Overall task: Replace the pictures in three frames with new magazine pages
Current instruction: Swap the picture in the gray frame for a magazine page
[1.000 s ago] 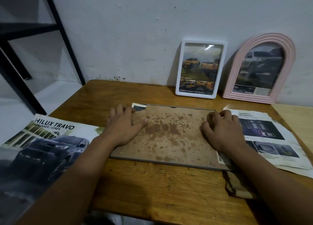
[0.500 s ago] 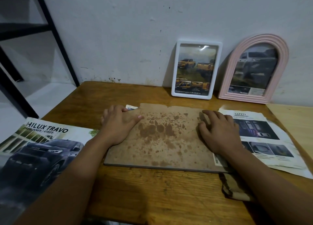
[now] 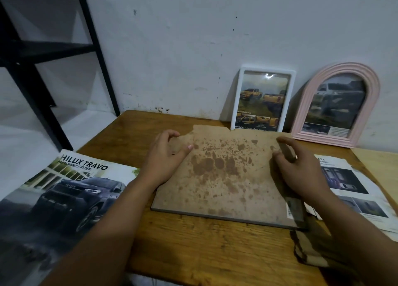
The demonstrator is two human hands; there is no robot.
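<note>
Wooden table point(image 3: 193, 253): magazine point(image 3: 64, 189) reads "HILUX TRAVO" (left); left hand point(image 3: 165, 156), right hand point(image 3: 301, 169) pinch stained backing board point(image 3: 226, 173) edges, fingers curled.

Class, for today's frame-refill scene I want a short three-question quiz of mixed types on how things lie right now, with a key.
1. True or false: the white frame and the pink arched frame lean upright against the wall.
2. Multiple choice: the stained backing board is gripped by A) the left hand only, B) the right hand only, C) both hands, one on each side edge.
3. Fill in: the magazine with the title "HILUX TRAVO" lies on the person's ____ side of the wooden table.

Key: 1 true; 2 C; 3 left.
</note>
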